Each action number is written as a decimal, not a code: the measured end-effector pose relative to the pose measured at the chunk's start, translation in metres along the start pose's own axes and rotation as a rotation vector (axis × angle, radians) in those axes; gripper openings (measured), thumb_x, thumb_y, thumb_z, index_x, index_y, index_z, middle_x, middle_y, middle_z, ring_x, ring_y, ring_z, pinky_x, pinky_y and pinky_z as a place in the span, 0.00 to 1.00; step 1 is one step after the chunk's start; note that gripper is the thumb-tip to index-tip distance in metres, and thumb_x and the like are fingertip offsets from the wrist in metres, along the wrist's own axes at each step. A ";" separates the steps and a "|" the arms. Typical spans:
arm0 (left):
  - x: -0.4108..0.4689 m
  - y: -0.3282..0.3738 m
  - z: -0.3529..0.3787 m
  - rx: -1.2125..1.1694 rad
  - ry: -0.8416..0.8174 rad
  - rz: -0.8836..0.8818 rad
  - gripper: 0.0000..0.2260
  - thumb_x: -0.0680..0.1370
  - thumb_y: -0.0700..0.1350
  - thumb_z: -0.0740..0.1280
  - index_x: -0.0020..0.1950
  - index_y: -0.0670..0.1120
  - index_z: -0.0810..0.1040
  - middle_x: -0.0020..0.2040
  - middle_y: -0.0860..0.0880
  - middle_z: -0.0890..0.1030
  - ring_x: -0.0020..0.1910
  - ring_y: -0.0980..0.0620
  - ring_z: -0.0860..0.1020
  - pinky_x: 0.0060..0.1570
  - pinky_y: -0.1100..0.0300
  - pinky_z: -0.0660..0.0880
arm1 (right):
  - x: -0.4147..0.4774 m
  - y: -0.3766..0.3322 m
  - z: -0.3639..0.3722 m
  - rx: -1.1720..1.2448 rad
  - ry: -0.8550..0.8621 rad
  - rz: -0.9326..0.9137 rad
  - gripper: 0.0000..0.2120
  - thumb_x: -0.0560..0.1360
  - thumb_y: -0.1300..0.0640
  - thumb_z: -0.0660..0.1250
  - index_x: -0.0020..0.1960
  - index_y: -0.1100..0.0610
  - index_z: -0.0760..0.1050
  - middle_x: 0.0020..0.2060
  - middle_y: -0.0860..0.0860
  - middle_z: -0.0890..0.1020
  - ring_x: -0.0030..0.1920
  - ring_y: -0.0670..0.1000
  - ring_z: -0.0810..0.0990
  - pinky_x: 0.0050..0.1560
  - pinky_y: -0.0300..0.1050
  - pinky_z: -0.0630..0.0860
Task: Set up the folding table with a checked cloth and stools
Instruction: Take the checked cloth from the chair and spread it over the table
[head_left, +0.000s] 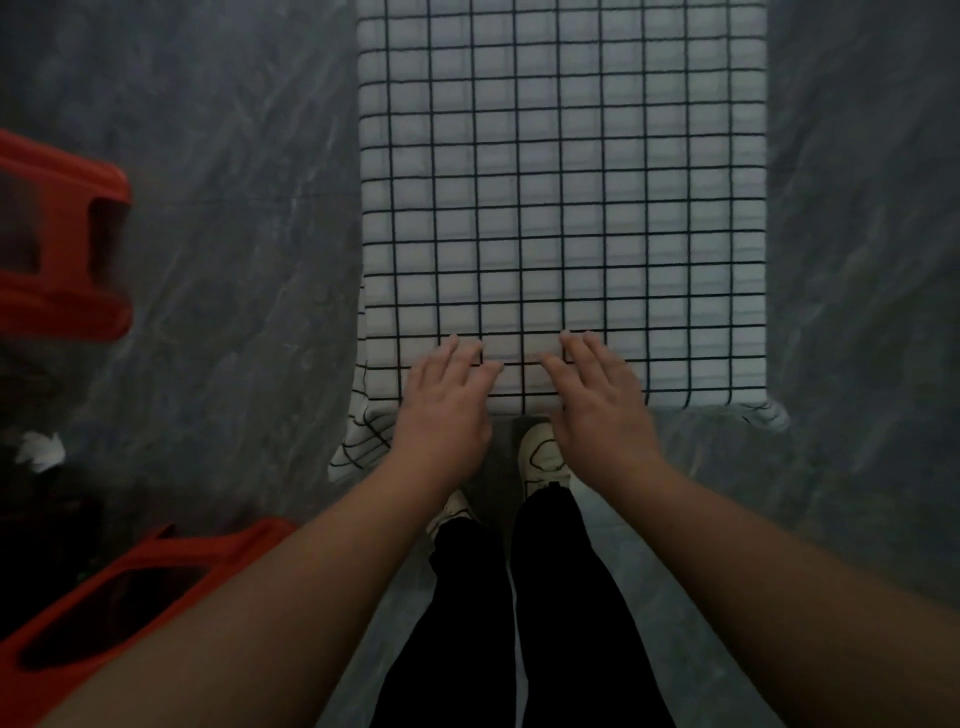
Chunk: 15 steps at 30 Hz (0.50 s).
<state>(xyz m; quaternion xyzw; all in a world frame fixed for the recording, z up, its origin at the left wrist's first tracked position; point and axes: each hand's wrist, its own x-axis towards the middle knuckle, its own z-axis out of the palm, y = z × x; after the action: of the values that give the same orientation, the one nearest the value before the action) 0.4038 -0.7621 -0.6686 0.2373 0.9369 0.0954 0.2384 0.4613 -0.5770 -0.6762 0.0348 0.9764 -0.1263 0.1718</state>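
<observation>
White with a thin black grid, the checked cloth (561, 182) fills the upper middle of the frame, running from the top edge to just below centre. It lies flat and smooth, and whatever it's spread over is completely covered. At the near edge the two corners hang down. The lower left one droops in a loose fold, and the lower right one just peeks out.

Both hands are on that near edge, palms down. The left hand (447, 400) sits just left of centre with its fingers straight and a little fanned out, lying flat on the fabric and not grabbing any of it. The right hand (597, 400) is just beside it, same deal: fingers stretched out and slightly apart, flat on the cloth, thumb pointing in toward the other hand. There's a small gap between the two hands, so they don't touch.

Two red plastic stools are on the left side, both well apart from the cloth. The upper stool (62, 234) is cut off by the left edge at mid-height. The lower stool (156, 571) is at lower left, partly hidden behind the left forearm. Both are blurry, so I can't tell which way up they are.

The floor (234, 208) is grey and marbled. At bottom centre are black trousers (561, 597) and pale shoes (540, 452), right below the cloth's near edge. A small white scrap (39, 449) lies at far left between the stools.
</observation>
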 end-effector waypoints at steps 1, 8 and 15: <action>0.005 0.004 0.000 0.021 -0.003 0.016 0.27 0.77 0.48 0.64 0.76 0.54 0.63 0.78 0.47 0.60 0.78 0.45 0.53 0.76 0.46 0.49 | 0.000 0.006 -0.001 -0.024 -0.027 0.030 0.32 0.75 0.53 0.68 0.77 0.51 0.62 0.78 0.55 0.61 0.78 0.57 0.54 0.76 0.58 0.52; 0.026 0.009 0.017 0.201 -0.147 0.013 0.34 0.76 0.58 0.65 0.76 0.58 0.50 0.76 0.48 0.51 0.75 0.44 0.50 0.71 0.42 0.50 | 0.000 0.041 0.012 -0.165 -0.140 0.033 0.41 0.73 0.53 0.68 0.80 0.47 0.51 0.80 0.52 0.56 0.79 0.55 0.50 0.76 0.56 0.46; 0.029 0.001 0.027 0.239 -0.069 0.020 0.35 0.71 0.59 0.69 0.73 0.60 0.53 0.73 0.50 0.56 0.72 0.45 0.54 0.66 0.43 0.54 | 0.005 0.053 0.027 -0.197 0.004 -0.024 0.41 0.65 0.55 0.75 0.75 0.48 0.62 0.73 0.53 0.66 0.72 0.57 0.60 0.69 0.56 0.54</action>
<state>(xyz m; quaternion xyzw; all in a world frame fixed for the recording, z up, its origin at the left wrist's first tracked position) 0.3945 -0.7453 -0.7035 0.2765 0.9305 -0.0228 0.2393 0.4718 -0.5325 -0.7153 0.0064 0.9848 -0.0316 0.1709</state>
